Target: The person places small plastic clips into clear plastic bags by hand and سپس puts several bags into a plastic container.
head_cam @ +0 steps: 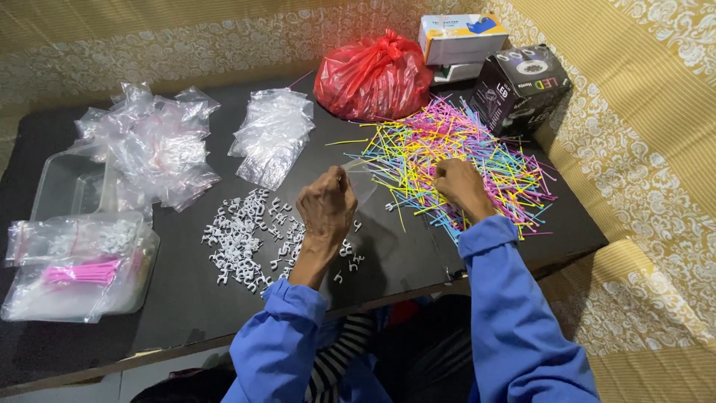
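Head view showed the left hand pinching a small clear bag, while the right hand rested clenched on the coloured cable ties, right of the white clips.

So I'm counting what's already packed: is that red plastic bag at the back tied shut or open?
Tied shut. The red plastic bag is gathered into a knot at its top and bulges full; its contents cannot be told.
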